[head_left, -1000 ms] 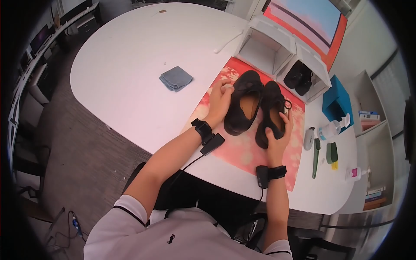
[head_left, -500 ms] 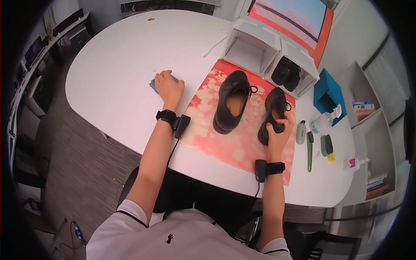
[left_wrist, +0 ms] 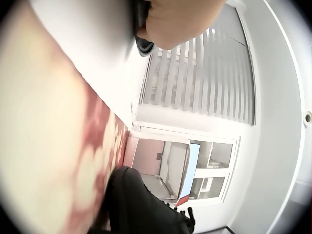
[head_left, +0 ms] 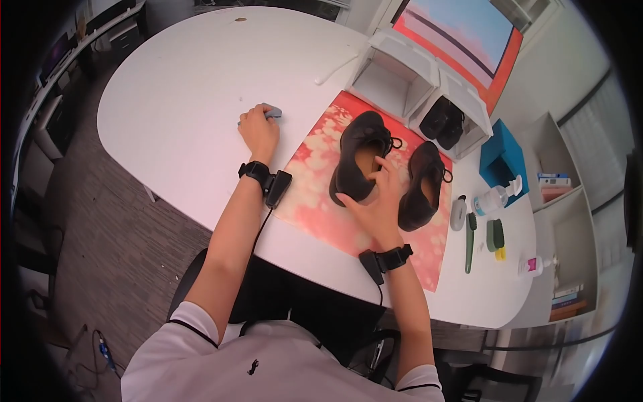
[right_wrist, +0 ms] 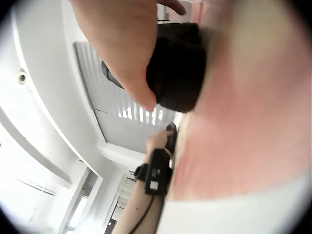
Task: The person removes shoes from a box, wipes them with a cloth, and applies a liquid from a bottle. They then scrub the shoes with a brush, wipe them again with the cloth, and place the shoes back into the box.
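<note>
My left hand [head_left: 260, 134] grips a folded grey cloth [head_left: 272, 111] on the white table, left of the patterned mat. Part of the cloth is hidden under the fingers. Two black lace-up shoes stand side by side on the mat. Round the heel of the left shoe [head_left: 352, 157] is my right hand [head_left: 375, 208], its thumb on the outer side and its bent fingers over the opening. In the right wrist view the thumb lies against the dark heel [right_wrist: 183, 73]. The right shoe [head_left: 422, 184] stands untouched beside that hand.
Behind the red-and-cream mat [head_left: 321, 214] stand two white shoe boxes, the left one [head_left: 392, 74] bare inside, the right one holding black shoes [head_left: 442, 124]. To the right are a blue box [head_left: 502, 157], a pump bottle [head_left: 490, 201], a green long-handled brush [head_left: 470, 241] and a green block brush [head_left: 495, 234].
My left hand has left the left shoe, gone to the grey cloth and picked up its edge. My right hand has let go of the right shoe and moved left to the other shoe's heel.
</note>
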{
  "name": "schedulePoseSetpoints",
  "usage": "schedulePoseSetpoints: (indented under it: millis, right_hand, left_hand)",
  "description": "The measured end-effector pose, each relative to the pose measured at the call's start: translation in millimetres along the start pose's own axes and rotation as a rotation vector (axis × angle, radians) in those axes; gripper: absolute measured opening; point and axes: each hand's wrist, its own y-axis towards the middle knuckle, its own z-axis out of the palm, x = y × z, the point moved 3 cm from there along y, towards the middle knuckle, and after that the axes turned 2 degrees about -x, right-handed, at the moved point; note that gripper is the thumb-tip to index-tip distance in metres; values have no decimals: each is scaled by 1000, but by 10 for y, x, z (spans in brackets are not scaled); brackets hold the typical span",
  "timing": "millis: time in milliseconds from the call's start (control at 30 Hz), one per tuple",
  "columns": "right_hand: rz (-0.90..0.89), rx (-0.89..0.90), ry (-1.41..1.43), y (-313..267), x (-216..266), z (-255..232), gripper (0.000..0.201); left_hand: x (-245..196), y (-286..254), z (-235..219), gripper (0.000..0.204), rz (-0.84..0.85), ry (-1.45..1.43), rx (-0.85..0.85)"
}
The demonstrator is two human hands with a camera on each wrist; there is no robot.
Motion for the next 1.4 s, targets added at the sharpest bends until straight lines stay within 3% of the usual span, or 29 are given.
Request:
schedulePoseSetpoints:
  millis: [33,167,267,300,400,500,600,633,800,900,1100,1267,1400]
  right_hand:
    - [1,-3,46,24,-39,-29,45]
    - [-53,6,23,-11,-212,-246,45]
    - [67,-60,64,-84,-211,-218,43]
    - [84,-84,75,-127,-212,-159,42]
    - [118,-146,139,-108,-230,-15,40]
    - [173,-132,236,-92,-219,-18,37]
    - [237,-109,299,-94,-207,-11,34]
    - [237,-101,313,-96,-217,0,33]
    - [265,-106,338,-91,-188,-8,32]
    - [226,-113,304,-88,-191,8,33]
    - [211,-115,293,-97,-236,30,33]
    - [226,-127,337,-105,-211,33,33]
    - [224,-126,327,-97,-206,25,33]
  left_hand:
    - [-59,10,-41,19,37,-86,-72]
    - [-439,-59,-79,18,-49,-471,67]
    - [-684,-230,-63,17,-25,-591,135]
    - [-782,-350,-17,18,-76,-722,240]
    - [-978,-577,60,21,29,-746,441]
    - [-1193,-939,129,27,572,-557,316]
    - [-1232,-880,252,35,464,-303,580]
    - [-1192,-844,367,38,484,-334,513]
    - [-1162,-576,720,36,498,-267,503]
    - [-1138,-601,695,36,490,-279,507]
    - [-1183,-829,137,38,525,-243,644]
    - [-1171,-725,421,37,530,-193,531]
    - [-1151,-632,549,38,473,-207,551]
